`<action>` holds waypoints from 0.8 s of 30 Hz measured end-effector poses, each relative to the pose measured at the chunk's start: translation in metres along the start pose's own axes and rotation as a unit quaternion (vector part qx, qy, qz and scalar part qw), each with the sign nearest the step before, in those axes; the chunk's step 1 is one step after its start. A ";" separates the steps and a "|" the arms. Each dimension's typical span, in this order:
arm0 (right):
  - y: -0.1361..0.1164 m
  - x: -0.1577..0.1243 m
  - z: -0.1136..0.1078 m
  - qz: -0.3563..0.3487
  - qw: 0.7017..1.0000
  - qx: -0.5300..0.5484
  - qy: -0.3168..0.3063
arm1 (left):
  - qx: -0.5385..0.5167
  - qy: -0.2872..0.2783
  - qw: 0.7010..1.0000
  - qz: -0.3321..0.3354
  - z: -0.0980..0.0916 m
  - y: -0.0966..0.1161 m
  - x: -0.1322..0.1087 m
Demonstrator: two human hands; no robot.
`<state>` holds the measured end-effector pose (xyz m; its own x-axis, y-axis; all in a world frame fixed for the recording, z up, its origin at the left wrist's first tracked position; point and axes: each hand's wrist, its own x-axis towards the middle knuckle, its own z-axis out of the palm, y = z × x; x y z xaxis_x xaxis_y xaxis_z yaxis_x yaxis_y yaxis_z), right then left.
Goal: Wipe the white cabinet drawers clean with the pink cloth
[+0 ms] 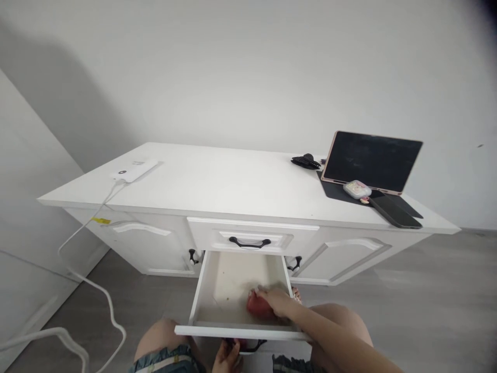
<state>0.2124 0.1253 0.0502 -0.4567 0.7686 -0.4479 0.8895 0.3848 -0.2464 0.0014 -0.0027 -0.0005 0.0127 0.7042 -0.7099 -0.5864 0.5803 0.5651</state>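
Note:
My right hand (pixel 274 300) reaches into the pulled-out drawer (pixel 227 274). It is closed on a red cloth (pixel 258 306), bunched up and slightly blurred, which rests on the drawer's bottom near the right front corner. Below the drawer's front board, my left hand (pixel 227 356) is closed at the left end of the black drawer handle (pixel 254 346). Beside those fingers a small dark red patch shows, too hidden to name. A few small dark specks lie on the pale drawer bottom.
On the white cabinet top (pixel 217 178) stand a tablet (pixel 373 160), a phone (pixel 394 210), a small pale case (pixel 356 189) and a black item (pixel 306 161). At left lies a white device (pixel 135 170) with a cable (pixel 104 290) hanging down. A shut drawer sits above.

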 end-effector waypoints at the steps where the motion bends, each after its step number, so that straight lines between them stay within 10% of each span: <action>1: 0.000 -0.005 -0.002 -0.009 1.000 0.024 -0.012 | -0.014 0.002 1.000 0.005 -0.002 -0.002 0.003; 5: -0.001 -0.027 -0.033 0.001 0.988 0.152 -0.007 | -0.037 -0.018 0.999 0.004 -0.008 -0.002 0.010; 11: -0.022 -0.094 -0.078 0.010 0.942 0.266 0.207 | -0.051 -0.072 0.996 0.001 0.015 0.025 0.004; 19: -0.042 -0.110 0.015 0.237 0.820 0.325 0.408 | -0.122 -0.057 0.991 -0.020 0.050 0.057 0.026; 24: -0.072 -0.077 0.013 0.300 0.808 0.325 0.389 | -0.161 -0.049 0.985 -0.023 0.050 0.055 0.028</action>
<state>0.1835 0.0316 0.0914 0.4274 0.9031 -0.0416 0.6347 -0.3326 -0.6975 0.0101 0.0692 0.0320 0.1147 0.7260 -0.6781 -0.8103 0.4632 0.3589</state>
